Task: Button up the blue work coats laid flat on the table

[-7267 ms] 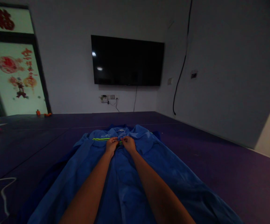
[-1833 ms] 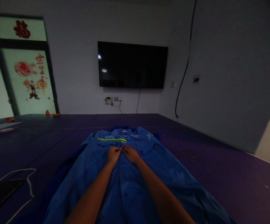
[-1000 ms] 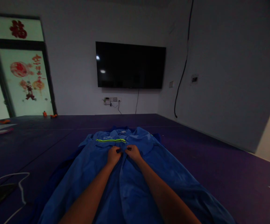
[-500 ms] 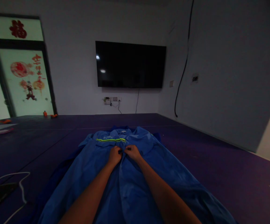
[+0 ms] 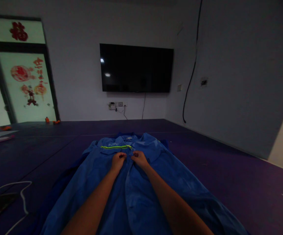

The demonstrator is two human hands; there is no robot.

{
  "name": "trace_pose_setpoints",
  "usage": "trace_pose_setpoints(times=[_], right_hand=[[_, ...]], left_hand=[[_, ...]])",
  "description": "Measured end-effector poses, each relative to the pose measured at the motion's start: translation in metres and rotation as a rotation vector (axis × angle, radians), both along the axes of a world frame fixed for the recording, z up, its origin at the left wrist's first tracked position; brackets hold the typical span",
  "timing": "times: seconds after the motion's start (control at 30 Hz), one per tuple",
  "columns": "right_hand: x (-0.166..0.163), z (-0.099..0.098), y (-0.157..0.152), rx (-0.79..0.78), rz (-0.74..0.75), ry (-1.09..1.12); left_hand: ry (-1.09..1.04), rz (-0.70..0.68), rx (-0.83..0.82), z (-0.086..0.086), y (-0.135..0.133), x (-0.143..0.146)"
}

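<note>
Fingers (image 5: 123, 154) curled, hold unclear: L hand (image 5: 118, 160) & R hand (image 5: 141, 159) at shirt (image 5: 131, 191), 12 o'clock; light, level pinch best.

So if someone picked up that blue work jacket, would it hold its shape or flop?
The blue work jacket would likely flop, since its cloth lies in soft, loose folds. Being broad and thin-looking, it is probably light for its size. Spread flat, it seems unlikely to roll.

Blue jacket (image 5: 134, 199) laid out on purple surface (image 5: 219, 169); pinched at front by right hand (image 5: 139, 159). Left hand (image 5: 118, 161) held just opposite, below yellow-green stripe (image 5: 114, 147). Television (image 5: 136, 68) mounted beyond.
</note>
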State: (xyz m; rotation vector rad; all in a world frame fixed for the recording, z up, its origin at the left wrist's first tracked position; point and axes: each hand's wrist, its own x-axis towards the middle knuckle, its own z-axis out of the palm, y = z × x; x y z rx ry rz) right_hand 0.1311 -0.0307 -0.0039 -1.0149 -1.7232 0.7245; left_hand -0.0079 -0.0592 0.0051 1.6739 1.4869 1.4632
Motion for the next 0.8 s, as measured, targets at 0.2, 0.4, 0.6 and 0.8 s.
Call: trace_pose_setpoints(times=[0.2, 0.4, 0.6, 0.8], right_hand=[[0.0010, -0.0007, 0.0012, -0.005, -0.016, -0.049], [-0.0040, 0.0006, 0.0037, -0.028, -0.064, -0.119], [-0.0038, 0.0017, 0.0018, -0.005, -0.085, -0.127], [-0.0023, -0.0025, 0.0026, 0.008, -0.088, -0.099]], left_hand=[[-0.082, -0.021, 0.001, -0.0028, -0.0001, 0.0001], [-0.090, -0.038, -0.005, -0.0032, -0.0020, 0.0008], [-0.081, -0.028, 0.011, -0.0025, -0.0029, 0.0012], [-0.072, -0.024, 0.024, -0.0014, -0.0026, 0.0024]])
